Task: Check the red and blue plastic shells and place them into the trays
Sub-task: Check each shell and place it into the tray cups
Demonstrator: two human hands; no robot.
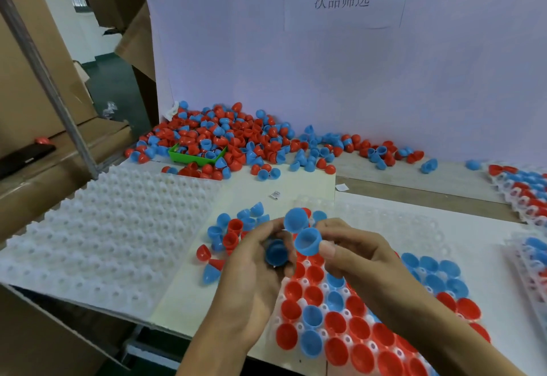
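Observation:
My left hand cups a dark blue shell in its curled fingers, and a round blue shell sits at its fingertips. My right hand pinches a blue shell between thumb and fingers, its open side facing me. Both hands hover over a clear tray whose near pockets hold red and blue shells. A small heap of loose shells lies just left of the hands.
A big pile of red and blue shells with a green bin lies at the back. A stack of white bumpy trays fills the left. Filled trays stand at the right edge. Cardboard boxes stand at far left.

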